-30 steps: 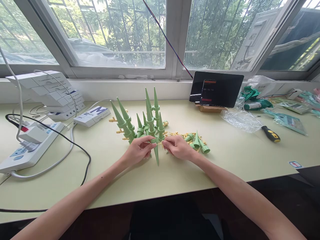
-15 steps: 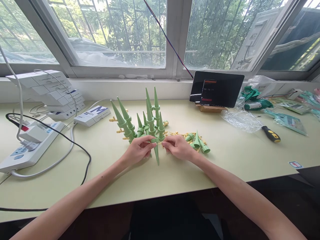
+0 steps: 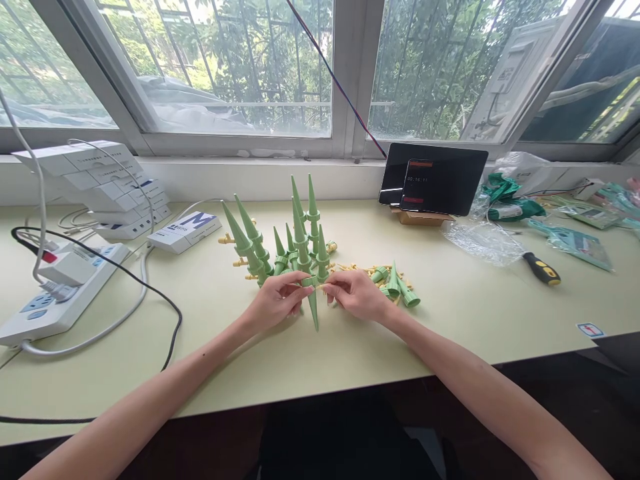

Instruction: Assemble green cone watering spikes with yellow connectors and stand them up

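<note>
My left hand (image 3: 276, 301) pinches the wide end of a green plastic spike (image 3: 313, 308) whose tip points down toward the table. My right hand (image 3: 353, 294) pinches a small yellow piece at the spike's collar, fingertips nearly meeting those of the left hand. Just behind my hands stands a cluster of several upright green spikes (image 3: 295, 233), some with yellow pegs sticking out at their bases. To the right of my right hand lies a loose pile of green spike parts and yellow pieces (image 3: 393, 280).
A white power strip (image 3: 60, 293) with cables and a stack of white boxes (image 3: 107, 183) sit at the left. A dark tablet with a phone (image 3: 433, 177) leans by the window. A yellow-handled screwdriver (image 3: 543, 269), plastic bags and green packets lie at the right.
Almost nothing differs: my right hand's fingers shifted slightly at the spike's collar. The spike and my left hand stay in place.
</note>
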### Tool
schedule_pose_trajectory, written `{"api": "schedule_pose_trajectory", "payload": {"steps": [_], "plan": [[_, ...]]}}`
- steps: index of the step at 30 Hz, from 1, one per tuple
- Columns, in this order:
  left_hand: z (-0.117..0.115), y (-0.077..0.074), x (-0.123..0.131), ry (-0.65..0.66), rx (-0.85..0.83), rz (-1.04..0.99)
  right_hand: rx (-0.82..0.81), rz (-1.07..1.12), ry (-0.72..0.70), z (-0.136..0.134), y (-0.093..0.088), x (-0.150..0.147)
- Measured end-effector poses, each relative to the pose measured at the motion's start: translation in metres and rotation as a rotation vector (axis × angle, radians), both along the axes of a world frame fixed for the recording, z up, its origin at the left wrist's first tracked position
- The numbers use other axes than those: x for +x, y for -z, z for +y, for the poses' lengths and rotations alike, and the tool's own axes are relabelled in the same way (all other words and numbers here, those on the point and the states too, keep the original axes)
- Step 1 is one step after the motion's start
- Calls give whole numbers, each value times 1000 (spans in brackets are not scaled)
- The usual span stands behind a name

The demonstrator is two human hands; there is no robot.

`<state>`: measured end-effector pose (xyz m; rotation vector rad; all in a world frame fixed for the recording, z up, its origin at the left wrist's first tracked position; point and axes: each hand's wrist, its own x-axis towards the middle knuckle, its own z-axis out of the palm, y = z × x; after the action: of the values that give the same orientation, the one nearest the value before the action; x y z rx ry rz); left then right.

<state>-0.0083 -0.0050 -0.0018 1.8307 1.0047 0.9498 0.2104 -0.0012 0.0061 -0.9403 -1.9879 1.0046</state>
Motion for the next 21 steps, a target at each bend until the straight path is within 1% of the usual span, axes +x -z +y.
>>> {"api": "schedule_pose_trajectory", "payload": {"steps": [7,15,21], "plan": [[0,1,0,2,5,-6,18,-15,-19,1,0,0],[1,2,-1,6,7,-14,21,11,-7,0,0,-1],[1,2,-1,4,7,-13,62,3,-15,2,3,-1]]}}
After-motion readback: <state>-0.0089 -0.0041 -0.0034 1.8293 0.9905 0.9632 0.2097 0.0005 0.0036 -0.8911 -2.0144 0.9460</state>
